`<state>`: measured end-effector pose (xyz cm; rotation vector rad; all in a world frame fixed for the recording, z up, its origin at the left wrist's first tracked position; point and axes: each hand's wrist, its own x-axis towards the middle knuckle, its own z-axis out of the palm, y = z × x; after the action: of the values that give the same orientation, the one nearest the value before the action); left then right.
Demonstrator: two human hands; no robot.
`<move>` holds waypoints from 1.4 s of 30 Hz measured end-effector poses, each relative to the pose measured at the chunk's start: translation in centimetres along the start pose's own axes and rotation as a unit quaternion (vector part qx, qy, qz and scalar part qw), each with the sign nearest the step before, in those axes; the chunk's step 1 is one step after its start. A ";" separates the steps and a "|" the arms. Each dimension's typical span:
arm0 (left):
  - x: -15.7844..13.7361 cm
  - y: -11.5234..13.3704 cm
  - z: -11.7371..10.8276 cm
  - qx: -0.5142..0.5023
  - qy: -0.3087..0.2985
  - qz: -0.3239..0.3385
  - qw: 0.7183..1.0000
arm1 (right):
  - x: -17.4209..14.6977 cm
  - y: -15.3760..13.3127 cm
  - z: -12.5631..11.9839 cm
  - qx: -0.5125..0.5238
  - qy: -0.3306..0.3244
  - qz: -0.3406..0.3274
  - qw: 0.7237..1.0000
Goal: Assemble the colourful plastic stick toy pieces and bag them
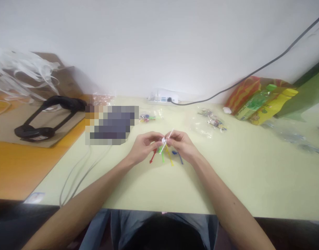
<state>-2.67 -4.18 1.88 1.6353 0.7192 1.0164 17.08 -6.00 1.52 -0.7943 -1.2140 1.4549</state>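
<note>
A thin white plastic stick and a small white piece meet at the person's fingertips, over the tabletop; from here I can't tell whether they're joined. The left hand seems to pinch the piece, the right hand the stick. Red, green, yellow and blue sticks lie just beside, seemingly unworked, so I'd judge much remains.
</note>
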 end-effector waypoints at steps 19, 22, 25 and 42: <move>0.0 0.2 -0.3 -0.003 -0.019 0.005 1.000 | -0.1 0.1 -0.1 0.017 -0.029 -0.011 0.999; 0.0 0.3 -0.4 -0.009 -0.029 0.010 0.999 | -0.1 0.2 -0.3 0.021 -0.040 -0.009 0.999; 0.0 0.4 -0.4 -0.018 -0.037 0.012 0.999 | -0.2 0.4 -0.5 0.028 -0.057 -0.008 0.998; 0.1 0.5 -0.5 -0.030 -0.047 -0.022 0.998 | -0.2 0.3 -0.3 0.013 -0.060 -0.018 0.998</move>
<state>-3.10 -4.03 2.45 1.5977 0.6526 0.9164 17.28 -6.11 1.15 -0.6724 -1.2902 1.5026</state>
